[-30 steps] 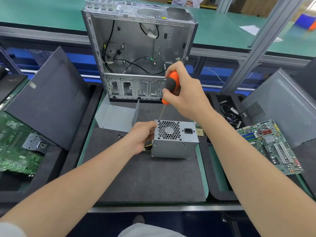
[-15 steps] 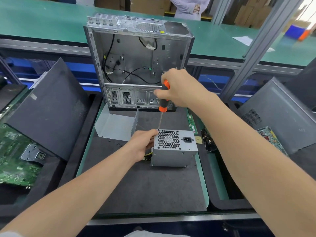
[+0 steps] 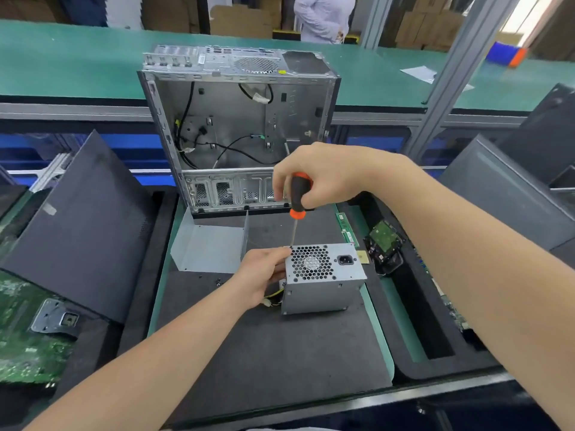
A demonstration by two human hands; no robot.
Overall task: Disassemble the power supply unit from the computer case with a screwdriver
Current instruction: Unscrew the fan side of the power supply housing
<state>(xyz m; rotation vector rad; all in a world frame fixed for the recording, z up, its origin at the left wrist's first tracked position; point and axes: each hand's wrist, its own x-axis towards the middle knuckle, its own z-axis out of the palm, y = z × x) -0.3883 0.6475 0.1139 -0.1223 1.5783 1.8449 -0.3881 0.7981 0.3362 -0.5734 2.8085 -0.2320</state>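
The grey power supply unit [image 3: 323,283] stands on the dark foam mat [image 3: 267,346], fan grille up, out of the case. My left hand [image 3: 263,276] grips its left side near the top corner. An orange and black screwdriver [image 3: 297,200] is held upright in my right hand [image 3: 320,175], its tip on the unit's top left corner by my left fingertips. The open computer case [image 3: 236,129] stands behind, with loose black cables inside.
A bent grey metal sheet [image 3: 211,248] lies left of the unit. Dark side panels [image 3: 81,225] lean at left and right. Circuit boards [image 3: 28,337] lie at the far left; a hard drive [image 3: 385,242] and memory stick [image 3: 345,227] sit to the right.
My right hand has turned round the screwdriver handle, showing more of it. The tip stays on the unit's top left corner. My head has tilted up, so the scene sits lower.
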